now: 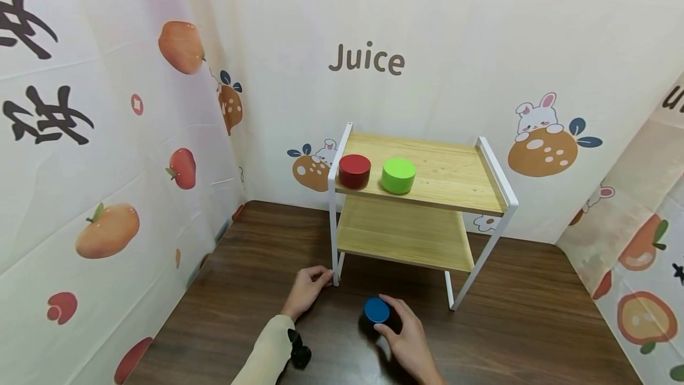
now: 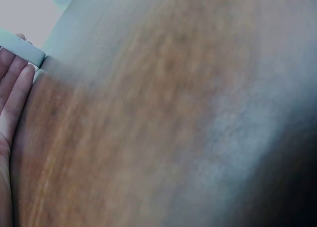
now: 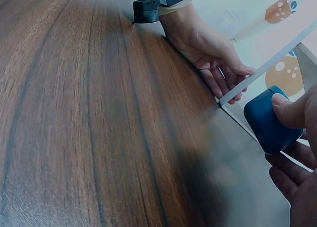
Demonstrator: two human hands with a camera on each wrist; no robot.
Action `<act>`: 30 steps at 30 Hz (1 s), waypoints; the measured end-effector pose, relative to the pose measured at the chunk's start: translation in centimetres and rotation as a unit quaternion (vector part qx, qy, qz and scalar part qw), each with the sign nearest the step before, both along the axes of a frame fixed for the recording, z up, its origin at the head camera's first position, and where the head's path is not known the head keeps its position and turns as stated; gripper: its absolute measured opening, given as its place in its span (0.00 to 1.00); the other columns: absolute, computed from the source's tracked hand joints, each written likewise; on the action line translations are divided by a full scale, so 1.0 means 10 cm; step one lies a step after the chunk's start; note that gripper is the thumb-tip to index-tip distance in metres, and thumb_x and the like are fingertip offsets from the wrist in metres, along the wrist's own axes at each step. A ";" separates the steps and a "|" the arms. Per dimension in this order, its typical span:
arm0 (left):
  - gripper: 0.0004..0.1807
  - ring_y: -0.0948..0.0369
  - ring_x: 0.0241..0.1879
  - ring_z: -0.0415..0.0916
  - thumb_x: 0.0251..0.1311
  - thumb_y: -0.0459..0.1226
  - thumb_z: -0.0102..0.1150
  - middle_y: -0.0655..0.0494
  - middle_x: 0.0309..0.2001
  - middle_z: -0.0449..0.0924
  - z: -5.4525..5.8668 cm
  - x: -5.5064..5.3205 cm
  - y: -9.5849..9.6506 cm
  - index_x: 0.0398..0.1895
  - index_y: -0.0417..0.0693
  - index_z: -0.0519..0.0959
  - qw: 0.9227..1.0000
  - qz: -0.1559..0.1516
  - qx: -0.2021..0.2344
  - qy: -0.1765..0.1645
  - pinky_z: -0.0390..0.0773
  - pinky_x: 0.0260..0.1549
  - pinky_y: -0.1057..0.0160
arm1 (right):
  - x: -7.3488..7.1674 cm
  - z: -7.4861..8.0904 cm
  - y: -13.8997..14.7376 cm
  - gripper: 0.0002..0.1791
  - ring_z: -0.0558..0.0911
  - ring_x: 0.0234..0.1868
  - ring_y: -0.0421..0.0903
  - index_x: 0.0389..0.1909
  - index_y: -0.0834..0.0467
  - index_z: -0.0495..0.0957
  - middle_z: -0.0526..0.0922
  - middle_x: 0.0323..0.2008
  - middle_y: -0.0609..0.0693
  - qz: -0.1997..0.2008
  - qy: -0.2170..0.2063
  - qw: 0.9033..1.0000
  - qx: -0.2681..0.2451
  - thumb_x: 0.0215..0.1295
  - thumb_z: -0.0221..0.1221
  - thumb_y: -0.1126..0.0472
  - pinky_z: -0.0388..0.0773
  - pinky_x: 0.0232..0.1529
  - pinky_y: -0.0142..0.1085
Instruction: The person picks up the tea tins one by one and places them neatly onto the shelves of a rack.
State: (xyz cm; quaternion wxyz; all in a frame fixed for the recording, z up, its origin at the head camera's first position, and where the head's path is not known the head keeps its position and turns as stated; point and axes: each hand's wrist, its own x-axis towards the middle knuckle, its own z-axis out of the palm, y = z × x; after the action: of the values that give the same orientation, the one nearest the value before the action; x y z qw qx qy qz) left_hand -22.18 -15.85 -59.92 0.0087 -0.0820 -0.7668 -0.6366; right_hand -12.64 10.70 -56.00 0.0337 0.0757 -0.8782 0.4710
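A blue round block (image 1: 376, 310) is pinched between the thumb and fingers of my right hand (image 1: 408, 337), low over the table in front of the shelf. The right wrist view shows the same blue block (image 3: 270, 120) with the thumb pressed on its side. My left hand (image 1: 308, 289) grips the foot of the front left leg (image 1: 333, 242) of a two-tier shelf. Fingers pass behind that white leg (image 2: 22, 48) in the left wrist view. On the top board (image 1: 443, 165) stand a red round block (image 1: 355, 172) at the left and a green one (image 1: 398, 176) beside it.
The shelf's lower board (image 1: 406, 233) hangs above the dark wooden table (image 1: 240, 278). Its front right leg (image 1: 481, 260) stands to the right of my right hand. A printed curtain (image 1: 427, 34) encloses the table at the back and sides.
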 end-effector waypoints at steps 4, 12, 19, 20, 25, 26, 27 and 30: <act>0.13 0.69 0.38 0.85 0.76 0.37 0.61 0.44 0.40 0.91 -0.01 0.00 0.00 0.42 0.34 0.88 1.000 0.002 0.008 -0.003 0.85 0.42 0.70 | 0.00 0.01 0.01 0.31 0.82 0.64 0.57 0.67 0.55 0.79 0.84 0.60 0.50 -0.002 0.003 1.000 0.000 0.62 0.75 0.62 0.79 0.64 0.55; 0.13 0.69 0.38 0.85 0.75 0.37 0.62 0.42 0.40 0.91 -0.01 -0.01 0.00 0.41 0.35 0.88 1.000 0.006 0.009 -0.007 0.85 0.43 0.71 | -0.03 0.01 0.05 0.31 0.82 0.64 0.57 0.67 0.55 0.79 0.84 0.60 0.50 -0.001 0.000 1.000 -0.002 0.63 0.74 0.63 0.79 0.64 0.57; 0.12 0.67 0.39 0.86 0.75 0.38 0.62 0.43 0.41 0.91 0.00 0.00 0.00 0.42 0.37 0.88 1.000 0.000 0.014 -0.014 0.85 0.43 0.71 | -0.04 0.05 0.09 0.32 0.83 0.62 0.56 0.68 0.56 0.78 0.83 0.61 0.52 -0.004 -0.002 1.000 0.000 0.63 0.73 0.64 0.82 0.61 0.54; 0.12 0.67 0.39 0.86 0.75 0.38 0.62 0.42 0.41 0.91 0.01 0.00 0.00 0.42 0.37 0.88 1.000 0.000 0.014 -0.013 0.85 0.43 0.71 | -0.04 0.05 0.09 0.32 0.83 0.62 0.56 0.68 0.56 0.78 0.83 0.61 0.52 -0.004 -0.002 1.000 0.000 0.63 0.73 0.64 0.82 0.61 0.54; 0.12 0.67 0.40 0.86 0.75 0.38 0.61 0.43 0.41 0.91 0.01 0.01 0.00 0.42 0.37 0.88 1.000 0.000 0.016 -0.014 0.85 0.44 0.71 | -0.05 0.08 0.10 0.32 0.83 0.62 0.55 0.68 0.53 0.78 0.84 0.60 0.50 -0.009 0.009 1.000 -0.002 0.62 0.74 0.65 0.82 0.61 0.53; 0.12 0.67 0.40 0.86 0.75 0.38 0.61 0.43 0.41 0.91 0.01 0.00 0.00 0.42 0.37 0.89 1.000 0.000 0.016 -0.015 0.85 0.44 0.71 | -0.05 0.08 0.10 0.33 0.83 0.61 0.54 0.68 0.52 0.79 0.84 0.60 0.50 -0.011 0.011 1.000 -0.002 0.61 0.74 0.66 0.82 0.61 0.52; 0.12 0.67 0.40 0.86 0.75 0.37 0.61 0.43 0.41 0.91 0.01 0.00 0.00 0.42 0.37 0.88 1.000 0.000 0.017 -0.015 0.85 0.44 0.71 | -0.05 0.09 0.11 0.33 0.83 0.61 0.54 0.68 0.51 0.79 0.84 0.60 0.49 -0.012 0.014 1.000 -0.002 0.61 0.74 0.66 0.82 0.61 0.52; 0.12 0.67 0.39 0.86 0.75 0.37 0.61 0.42 0.41 0.91 0.00 0.00 0.00 0.42 0.35 0.88 1.000 0.000 0.017 -0.013 0.85 0.44 0.70 | -0.06 0.11 0.11 0.33 0.83 0.61 0.54 0.67 0.50 0.79 0.84 0.59 0.49 -0.016 0.023 1.000 -0.001 0.60 0.75 0.67 0.81 0.61 0.53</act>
State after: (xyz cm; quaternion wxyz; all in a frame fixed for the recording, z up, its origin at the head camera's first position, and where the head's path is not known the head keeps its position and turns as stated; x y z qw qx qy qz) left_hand -22.18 -15.83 -59.93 0.0006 -0.0735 -0.7562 -0.6502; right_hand -13.26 11.82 -54.89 0.0610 0.0725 -0.8777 0.4698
